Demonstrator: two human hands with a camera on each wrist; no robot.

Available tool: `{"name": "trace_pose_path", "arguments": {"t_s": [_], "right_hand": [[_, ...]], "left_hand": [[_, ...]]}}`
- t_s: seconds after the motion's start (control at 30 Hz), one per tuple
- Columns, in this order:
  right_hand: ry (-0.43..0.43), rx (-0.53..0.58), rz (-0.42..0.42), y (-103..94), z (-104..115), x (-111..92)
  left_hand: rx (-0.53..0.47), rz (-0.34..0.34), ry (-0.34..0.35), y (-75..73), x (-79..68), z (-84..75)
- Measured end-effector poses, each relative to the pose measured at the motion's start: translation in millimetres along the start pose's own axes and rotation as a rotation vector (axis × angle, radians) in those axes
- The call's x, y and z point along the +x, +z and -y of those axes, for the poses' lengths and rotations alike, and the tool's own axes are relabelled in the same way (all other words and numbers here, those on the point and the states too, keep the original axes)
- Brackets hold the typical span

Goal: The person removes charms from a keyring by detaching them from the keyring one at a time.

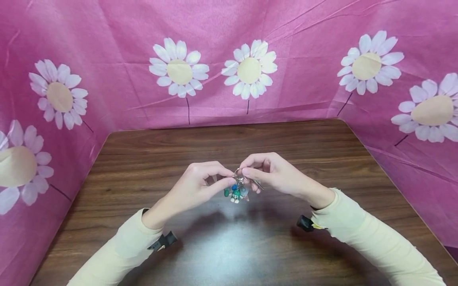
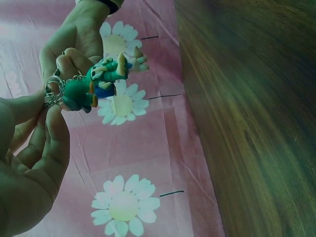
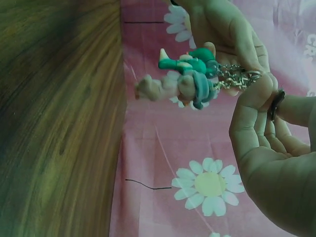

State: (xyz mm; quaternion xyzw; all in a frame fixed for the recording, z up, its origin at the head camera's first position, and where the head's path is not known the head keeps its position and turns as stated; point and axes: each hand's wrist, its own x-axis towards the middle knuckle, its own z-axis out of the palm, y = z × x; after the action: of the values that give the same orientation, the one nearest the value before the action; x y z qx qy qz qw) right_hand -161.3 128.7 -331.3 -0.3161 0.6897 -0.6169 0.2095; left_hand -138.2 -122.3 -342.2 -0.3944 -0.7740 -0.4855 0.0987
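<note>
A metal key ring (image 1: 237, 171) is held above the table between both hands. My left hand (image 1: 200, 180) pinches it from the left with thumb and index finger. From the other side my right hand (image 1: 277, 173) grips the ring between thumb and forefinger. Several small figurine charms (image 1: 235, 194) dangle below on short chains (image 3: 234, 78). One figurine (image 3: 195, 64) is green; another (image 3: 190, 89) wears a grey-blue cap. A thin, dark metal piece (image 1: 258, 184), perhaps a key, sticks out under the right fingers. The fingertips partly hide the ring.
Beneath the hands lies a dark wood-grain table (image 1: 229, 246) with rounded far corners. Pink cloth (image 1: 121, 79) printed with white daisies hangs behind it and along both sides. Small black cameras (image 1: 168, 240) are strapped at the cream sleeves (image 1: 132, 238).
</note>
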Motion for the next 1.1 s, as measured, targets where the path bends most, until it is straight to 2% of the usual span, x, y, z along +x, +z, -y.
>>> {"name": "trace_pose_path", "arguments": {"t_s": [0.2,0.33,0.5,0.63,0.7,0.9,1.0,1.1], "right_hand": [[0.019,0.045,0.021,-0.3,-1.9,1.0],[0.030,0.024,0.041,-0.5,-1.5,2.2],[0.023,-0.066,0.020,-1.0,0.2,1.8],[-0.014,-0.199,-0.014,-1.7,1.6,2.3],[0.001,-0.222,-0.023,-1.9,2.4,2.6],[0.083,-0.165,-0.005,-1.9,3.4,2.7],[0.095,-0.154,-0.005,-1.0,3.1,2.4],[0.113,-0.089,-0.023,0.9,3.2,1.9]], "left_hand": [[-0.009,-0.024,-0.012,4.0,0.5,-2.8],[-0.062,-0.021,-0.079,4.6,-0.3,-5.5],[-0.103,0.003,-0.174,2.9,0.0,-9.2],[-0.088,0.022,-0.201,1.7,0.2,-9.9],[-0.067,0.035,-0.197,1.1,0.2,-9.6],[-0.013,0.060,-0.169,0.4,0.5,-7.4],[-0.017,0.051,-0.182,-0.5,0.6,-7.4],[-0.034,0.032,-0.195,-0.8,0.1,-6.9]]}}
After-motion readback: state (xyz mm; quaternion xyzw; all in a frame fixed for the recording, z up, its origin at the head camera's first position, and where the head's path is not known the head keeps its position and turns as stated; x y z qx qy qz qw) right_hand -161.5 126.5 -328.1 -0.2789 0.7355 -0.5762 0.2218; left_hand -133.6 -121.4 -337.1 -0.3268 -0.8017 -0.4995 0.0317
